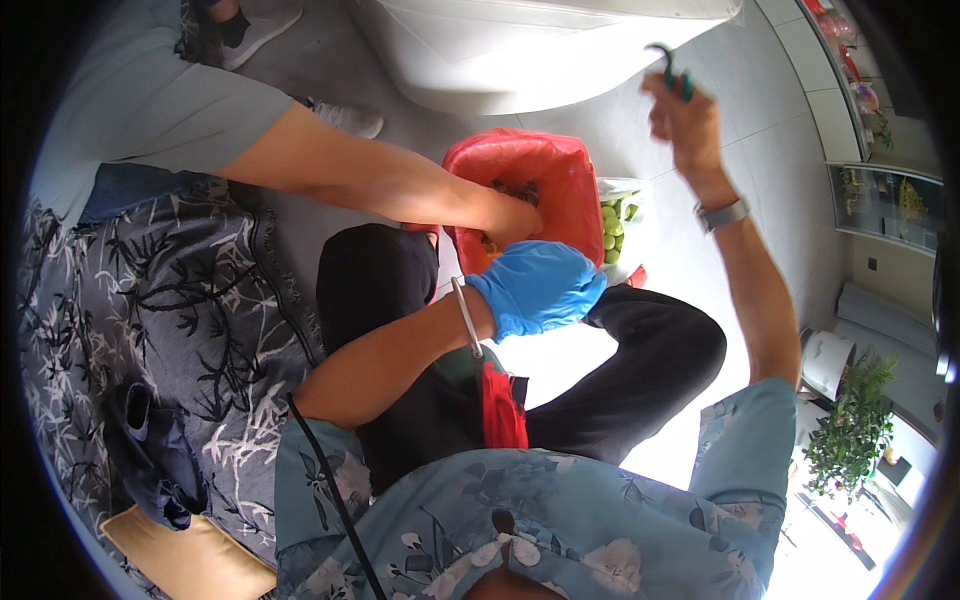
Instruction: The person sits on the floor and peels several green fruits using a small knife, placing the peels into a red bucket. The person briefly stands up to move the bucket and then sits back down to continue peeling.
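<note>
My left hand, in a blue disposable glove, is over the near rim of a bin lined with a red plastic bag. Its fingers are turned away and hidden, so what it may hold cannot be seen. My bare right hand is raised to the right, slightly blurred, gripping a small hand tool with a dark curved end and a green part. From the left, another person's forearm reaches into the bin; that hand is mostly hidden. Dark scraps lie inside the liner.
Beside the bin's right side is a clear plastic bag of round green fruits. A large white rounded object stands beyond. A sofa with a patterned dark cover is at left, a potted plant at right.
</note>
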Demonstrator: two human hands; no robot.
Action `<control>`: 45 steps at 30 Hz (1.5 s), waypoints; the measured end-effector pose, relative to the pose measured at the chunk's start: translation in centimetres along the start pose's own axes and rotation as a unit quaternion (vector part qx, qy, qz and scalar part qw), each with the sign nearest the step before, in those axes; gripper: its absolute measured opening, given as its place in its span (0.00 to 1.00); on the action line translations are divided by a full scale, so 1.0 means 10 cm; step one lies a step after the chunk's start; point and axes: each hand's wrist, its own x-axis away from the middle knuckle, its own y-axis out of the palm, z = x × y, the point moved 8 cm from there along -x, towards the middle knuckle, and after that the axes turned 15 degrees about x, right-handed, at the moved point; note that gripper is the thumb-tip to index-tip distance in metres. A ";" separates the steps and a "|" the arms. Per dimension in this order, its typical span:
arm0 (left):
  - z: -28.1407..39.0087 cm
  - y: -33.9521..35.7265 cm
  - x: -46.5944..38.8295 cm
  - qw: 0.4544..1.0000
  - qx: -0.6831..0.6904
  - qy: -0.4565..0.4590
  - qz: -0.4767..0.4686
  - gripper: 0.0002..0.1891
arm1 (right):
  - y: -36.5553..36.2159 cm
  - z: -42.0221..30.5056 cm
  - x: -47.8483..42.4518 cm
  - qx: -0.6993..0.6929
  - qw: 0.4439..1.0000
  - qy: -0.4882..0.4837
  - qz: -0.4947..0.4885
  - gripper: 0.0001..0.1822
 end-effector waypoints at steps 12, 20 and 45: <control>0.02 0.25 -0.11 0.997 -0.047 0.040 -0.048 0.04 | 0.23 1.46 0.94 0.047 0.990 0.123 -0.051 0.10; -0.02 0.27 -0.10 0.989 -0.092 0.091 -0.073 0.07 | 0.28 1.12 1.39 -0.036 0.986 0.138 -0.085 0.04; -0.14 1.05 0.22 0.977 -0.111 0.047 -0.175 0.04 | -0.17 2.58 1.57 0.347 0.906 0.182 -0.162 0.18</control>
